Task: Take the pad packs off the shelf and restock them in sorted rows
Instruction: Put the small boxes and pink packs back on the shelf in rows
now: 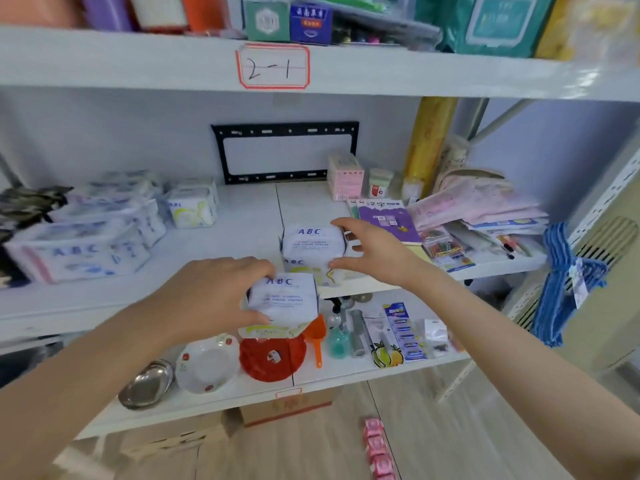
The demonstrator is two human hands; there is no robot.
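My left hand (214, 292) grips near pack (284, 301); right hand (375, 252) clasps shelf pack (310, 249), seemingly upright, directly beyond.

One wide-angle view comes from the person's head and faces forward and somewhat down into a white metal shelf unit's middle board (242, 230). It is close enough that the left hand (211, 292) and right hand (374, 251) reach in from the bottom corners. The labelled white upper board (138, 60) crosses the top, while the white lower board (346, 372) and pale wood-pattern floor (450, 427) fill the bottom.
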